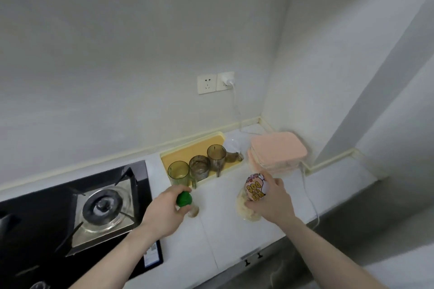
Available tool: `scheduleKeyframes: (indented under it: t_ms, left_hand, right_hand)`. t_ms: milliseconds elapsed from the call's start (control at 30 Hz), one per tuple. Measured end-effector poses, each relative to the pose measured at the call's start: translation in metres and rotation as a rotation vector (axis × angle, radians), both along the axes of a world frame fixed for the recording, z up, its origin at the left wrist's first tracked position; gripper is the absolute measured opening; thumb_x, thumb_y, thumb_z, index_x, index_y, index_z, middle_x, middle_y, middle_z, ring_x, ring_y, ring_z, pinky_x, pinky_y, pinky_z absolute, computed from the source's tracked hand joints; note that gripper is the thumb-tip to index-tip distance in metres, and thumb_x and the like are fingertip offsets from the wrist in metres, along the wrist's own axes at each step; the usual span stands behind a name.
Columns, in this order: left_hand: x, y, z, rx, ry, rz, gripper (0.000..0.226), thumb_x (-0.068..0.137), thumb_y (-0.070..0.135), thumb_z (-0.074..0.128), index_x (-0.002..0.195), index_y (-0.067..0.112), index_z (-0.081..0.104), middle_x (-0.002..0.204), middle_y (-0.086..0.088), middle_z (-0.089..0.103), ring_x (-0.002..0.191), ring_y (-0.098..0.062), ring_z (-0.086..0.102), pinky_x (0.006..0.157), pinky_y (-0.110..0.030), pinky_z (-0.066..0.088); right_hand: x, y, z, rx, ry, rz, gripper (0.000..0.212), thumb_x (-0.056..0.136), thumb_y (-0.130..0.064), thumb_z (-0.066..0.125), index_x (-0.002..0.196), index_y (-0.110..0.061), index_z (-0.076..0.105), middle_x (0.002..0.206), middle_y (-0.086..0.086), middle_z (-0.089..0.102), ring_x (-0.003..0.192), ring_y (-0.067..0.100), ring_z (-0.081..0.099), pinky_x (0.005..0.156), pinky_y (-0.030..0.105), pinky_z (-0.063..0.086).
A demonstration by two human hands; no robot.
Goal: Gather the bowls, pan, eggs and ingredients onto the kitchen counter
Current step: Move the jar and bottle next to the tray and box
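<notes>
On the white counter (220,225), left grip (164,209) around green-capped bottle (184,199), right grip (270,202) around "DOG"-lidded jar (254,187).

The scene is seen from a single head-worn wide-angle view, aimed forward and down at a white counter (225,225) close below. Much wall is taken in across the upper frame, a stove (77,213) at lower left, and both forearms entering from the bottom edge.

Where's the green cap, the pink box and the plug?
green cap (184,199), head view, top of the cap.
pink box (277,150), head view, middle of its lid.
plug (229,82), head view, its white body.
</notes>
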State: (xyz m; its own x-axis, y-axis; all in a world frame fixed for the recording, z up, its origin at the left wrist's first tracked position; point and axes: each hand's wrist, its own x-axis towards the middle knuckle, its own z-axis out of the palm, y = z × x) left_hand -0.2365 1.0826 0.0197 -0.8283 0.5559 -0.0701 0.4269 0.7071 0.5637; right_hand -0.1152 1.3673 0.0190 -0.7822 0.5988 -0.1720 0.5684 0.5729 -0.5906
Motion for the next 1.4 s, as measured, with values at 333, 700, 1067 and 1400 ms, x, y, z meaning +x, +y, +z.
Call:
scheduleKeyframes:
  t_ms: [333, 700, 1067, 1400]
  left_hand:
    - [-0.013, -0.005, -0.026, -0.116, -0.066, 0.110, 0.042, 0.086, 0.040, 0.070, 0.125, 0.042, 0.054, 0.124, 0.017, 0.060, 0.104, -0.012, 0.062, 0.089, -0.029, 0.052]
    - [-0.047, -0.003, -0.050, -0.166, -0.096, 0.135, 0.042, 0.086, 0.039, 0.069, 0.124, 0.043, 0.053, 0.123, 0.019, 0.056, 0.104, -0.014, 0.061, 0.089, -0.030, 0.051]
    - [-0.081, -0.012, -0.065, -0.190, -0.123, 0.228, 0.042, 0.083, 0.038, 0.071, 0.123, 0.039, 0.056, 0.122, 0.013, 0.059, 0.104, -0.016, 0.063, 0.088, -0.032, 0.052]
    - [-0.149, -0.026, -0.070, -0.132, -0.167, 0.405, 0.041, 0.084, 0.034, 0.072, 0.122, 0.025, 0.060, 0.116, -0.002, 0.068, 0.101, -0.023, 0.063, 0.087, -0.031, 0.051]
  right_hand:
    - [-0.055, 0.034, -0.029, 0.003, -0.056, 0.005, 0.098, 0.056, -0.040, 0.084, 0.142, -0.040, 0.038, 0.115, -0.005, 0.047, 0.108, 0.027, 0.063, 0.088, 0.035, 0.053]
    - [-0.085, 0.041, -0.060, 0.025, -0.064, -0.015, 0.097, 0.057, -0.040, 0.084, 0.141, -0.038, 0.036, 0.128, -0.003, 0.047, 0.103, 0.032, 0.065, 0.080, 0.038, 0.054]
    - [-0.119, 0.041, -0.083, 0.042, -0.132, -0.099, 0.104, 0.064, -0.044, 0.083, 0.146, -0.032, 0.020, 0.132, 0.016, 0.033, 0.110, 0.049, 0.050, 0.091, 0.048, 0.050]
    - [-0.140, 0.032, -0.085, 0.107, -0.218, -0.180, 0.113, 0.073, -0.054, 0.078, 0.156, -0.027, 0.007, 0.138, 0.021, 0.032, 0.115, 0.049, 0.048, 0.089, 0.047, 0.050]
